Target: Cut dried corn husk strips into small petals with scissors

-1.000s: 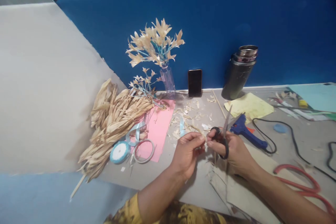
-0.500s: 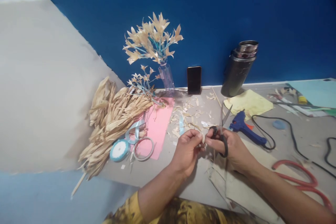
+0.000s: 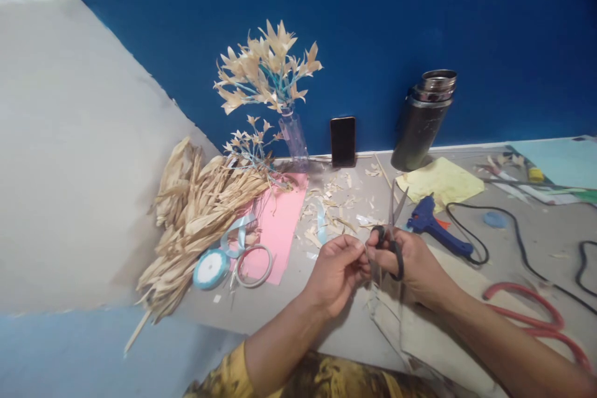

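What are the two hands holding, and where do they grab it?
The right hand holds black scissors by the handle loops, blades pointing up. The left hand pinches something small at its fingertips; too small to tell what.

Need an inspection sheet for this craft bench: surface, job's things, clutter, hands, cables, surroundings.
Surface: grey tabletop, littered with husk scraps.
Job's things: black-handled scissors, blades pointing up; small husk strip pinched between both hands.
Clutter: dried husk pile, pink paper sheet, light-blue ribbon spool, blue glue gun, dark steel flask, black phone.
Hands: left hand pinching strip; right hand holding scissors.
Cables: black cord; red cord.
Surroundings: blue wall; husk flowers in vase.
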### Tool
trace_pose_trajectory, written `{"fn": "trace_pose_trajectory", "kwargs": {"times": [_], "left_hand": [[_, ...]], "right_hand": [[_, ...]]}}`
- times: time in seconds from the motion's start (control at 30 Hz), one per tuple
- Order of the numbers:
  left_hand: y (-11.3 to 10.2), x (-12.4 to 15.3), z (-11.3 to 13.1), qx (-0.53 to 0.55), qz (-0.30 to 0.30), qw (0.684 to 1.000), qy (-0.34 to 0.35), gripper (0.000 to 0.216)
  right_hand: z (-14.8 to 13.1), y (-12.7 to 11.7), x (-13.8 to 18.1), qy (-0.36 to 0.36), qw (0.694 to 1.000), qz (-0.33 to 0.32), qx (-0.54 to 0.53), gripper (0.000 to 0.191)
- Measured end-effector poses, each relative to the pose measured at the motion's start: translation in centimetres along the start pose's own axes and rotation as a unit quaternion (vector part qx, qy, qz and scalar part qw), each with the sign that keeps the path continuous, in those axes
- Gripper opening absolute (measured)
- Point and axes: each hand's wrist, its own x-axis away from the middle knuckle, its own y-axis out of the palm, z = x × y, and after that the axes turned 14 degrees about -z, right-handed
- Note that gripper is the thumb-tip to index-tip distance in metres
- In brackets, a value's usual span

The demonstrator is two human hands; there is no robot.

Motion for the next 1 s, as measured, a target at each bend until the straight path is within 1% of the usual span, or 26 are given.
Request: {"fn": "trace_pose_trajectory", "kwargs": {"times": [0.07,0.17,0.23,0.3,0.47,0.6,0.67,0.73,0.77,0.8,0.83,0.87,0.9,0.93,1.0], "left_hand": [[0.1,0.0,-0.1,-0.005,0.008,1.000,0.005,0.028],[0.1,-0.2,-0.4,0.025,0.013,1.000,0.007,0.029],[0.1,-0.3,-0.5,0.047,0.008,0.999,0.004,0.030],[0.0,-0.3,-0.5,0.045,0.002,0.999,0.000,0.030],[-0.3,0.0,-0.1,-0.010,-0.001,1.000,-0.024,0.022],[-0.4,0.0,0.1,-0.020,0.000,1.000,-0.011,0.021],[-0.4,0.0,0.1,-0.031,-0.008,0.999,-0.003,0.021],[-0.6,0.0,0.2,-0.073,-0.007,0.997,0.006,0.019],[-0.7,0.0,0.4,-0.122,0.002,0.992,0.014,0.017],[-0.9,0.1,0.5,-0.192,0.014,0.981,0.027,0.014],[-1.2,0.1,0.7,-0.280,0.024,0.959,0.043,0.009],[-1.4,0.1,0.8,-0.374,0.024,0.925,0.059,0.006],[-1.7,0.0,0.9,-0.462,0.011,0.884,0.068,0.008],[-1.8,-0.1,1.0,-0.536,-0.015,0.842,0.067,0.012],[-2.0,-0.5,0.8,-0.635,-0.074,0.768,0.043,0.018]], "right_hand": [[0.2,0.0,-0.1,0.002,1.000,-0.004,-0.001,0.033],[0.6,-0.2,-0.3,0.002,1.000,-0.019,-0.016,0.035],[0.8,-0.3,-0.4,0.007,0.999,-0.031,-0.021,0.035],[0.8,-0.4,-0.4,0.006,1.000,-0.030,-0.005,0.035],[0.2,-0.6,-0.3,0.005,0.997,-0.013,0.071,0.032],[-0.2,-1.1,-0.3,-0.010,0.993,0.034,0.110,0.026],[-0.3,-1.3,-0.4,-0.015,0.992,0.042,0.121,0.025],[-0.4,-1.5,-0.4,-0.020,0.992,0.048,0.119,0.027],[-0.4,-1.7,-0.5,-0.025,0.991,0.054,0.119,0.028],[-0.5,-1.8,-0.5,-0.030,0.990,0.065,0.120,0.029],[-0.5,-2.1,-0.6,-0.036,0.989,0.076,0.124,0.029],[-0.6,-2.3,-0.6,-0.042,0.987,0.086,0.131,0.029],[-0.6,-2.6,-0.7,-0.047,0.985,0.092,0.140,0.028],[-0.7,-2.9,-0.7,-0.049,0.983,0.095,0.149,0.028],[-0.7,-3.3,-0.8,-0.050,0.980,0.098,0.165,0.026]]}}
